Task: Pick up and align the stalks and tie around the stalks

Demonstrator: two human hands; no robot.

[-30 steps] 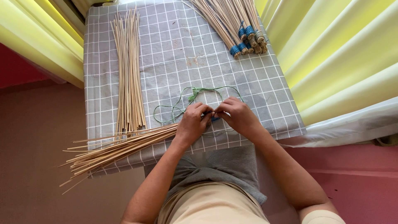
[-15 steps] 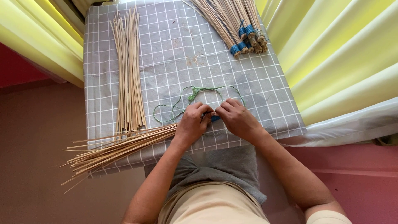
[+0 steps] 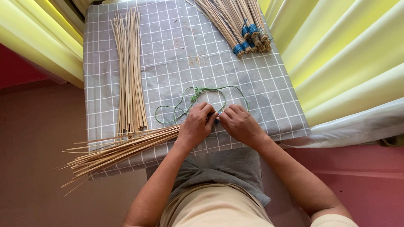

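Hands stay put since a second ago: left hand (image 3: 196,126) and right hand (image 3: 238,122) remain curled shut, pinching the stick bundle (image 3: 122,147) end. Green string (image 3: 198,94) lies looped just beyond them, unmoved.

My table cloth (image 3: 176,50) is matt woven fabric, grey with a white grid. On it lie dry, pale, smooth wooden sticks (image 3: 129,71), thin green string (image 3: 198,93) and blue thread bindings (image 3: 246,40).

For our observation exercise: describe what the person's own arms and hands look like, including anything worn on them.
Both forearms are bare; the left hand and right hand wear no gloves, rings or watch that I can see. A pale sleeve edge shows near the right shoulder.
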